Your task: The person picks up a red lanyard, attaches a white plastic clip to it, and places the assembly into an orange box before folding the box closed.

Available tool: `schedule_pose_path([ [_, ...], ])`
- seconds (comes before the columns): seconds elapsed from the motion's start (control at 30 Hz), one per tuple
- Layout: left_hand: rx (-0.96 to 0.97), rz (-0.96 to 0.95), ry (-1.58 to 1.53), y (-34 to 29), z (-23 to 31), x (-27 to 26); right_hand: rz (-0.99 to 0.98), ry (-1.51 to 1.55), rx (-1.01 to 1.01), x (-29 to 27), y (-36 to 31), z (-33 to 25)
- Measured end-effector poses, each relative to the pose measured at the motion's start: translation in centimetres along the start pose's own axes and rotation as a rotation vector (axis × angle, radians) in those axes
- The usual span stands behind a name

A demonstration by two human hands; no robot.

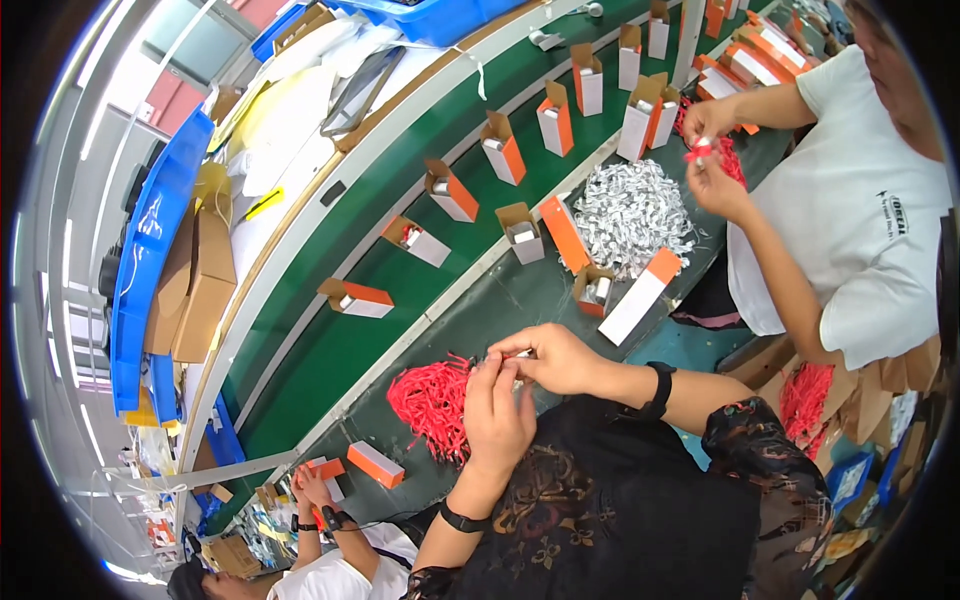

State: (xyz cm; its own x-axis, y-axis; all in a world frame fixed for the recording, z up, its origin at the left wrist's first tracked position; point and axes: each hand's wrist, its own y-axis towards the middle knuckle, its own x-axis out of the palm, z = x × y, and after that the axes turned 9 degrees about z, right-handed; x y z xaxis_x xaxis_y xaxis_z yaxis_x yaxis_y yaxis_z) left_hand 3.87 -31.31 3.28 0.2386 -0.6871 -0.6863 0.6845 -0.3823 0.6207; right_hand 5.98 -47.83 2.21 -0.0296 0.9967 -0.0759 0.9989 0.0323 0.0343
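Note:
My left hand (pixel 497 415) and my right hand (pixel 552 360) meet in front of me, fingertips pinched together. Between them is a small pale thing, mostly covered by the fingers, whose kind I cannot make out. Just left of my left hand, a heap of red cords or straps (pixel 425 405) lies on the dark worktop (pixel 385 440). Beyond my right hand lie an open orange-and-white box (pixel 592 292) with something whitish inside, a long white box with an orange end (pixel 640 297) and a big heap of small white-and-black pieces (pixel 633 215).
Open orange-and-white boxes, such as this one (pixel 452 195), stand in a row along the green conveyor belt (pixel 300 335). A closed box (pixel 376 464) lies at the near left. Co-workers' hands work at the right (pixel 712 165) and lower left (pixel 312 490).

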Motion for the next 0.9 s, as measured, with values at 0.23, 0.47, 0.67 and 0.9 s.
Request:
schedule_pose_path([
  [0.23, 0.232, -0.098, 0.054, 1.5, -1.8, 2.5, 0.007, 0.807, 0.547, -2.2, 1.3, 1.1],
  [0.47, -0.175, 0.029, -0.188, 2.9, -13.1, 12.1, 0.365, 0.191, 0.138, -7.9, -0.7, 2.3],
  [0.67, -0.316, -0.307, -0.067, 9.2, -17.9, 22.2, 0.442, 0.136, 0.270, -9.2, -4.7, 1.7],
  [0.9, -0.426, -0.279, -0.268, 9.7, -17.3, 23.3, 0.426, 0.045, 0.147, -9.1, -4.0, -0.2],
])
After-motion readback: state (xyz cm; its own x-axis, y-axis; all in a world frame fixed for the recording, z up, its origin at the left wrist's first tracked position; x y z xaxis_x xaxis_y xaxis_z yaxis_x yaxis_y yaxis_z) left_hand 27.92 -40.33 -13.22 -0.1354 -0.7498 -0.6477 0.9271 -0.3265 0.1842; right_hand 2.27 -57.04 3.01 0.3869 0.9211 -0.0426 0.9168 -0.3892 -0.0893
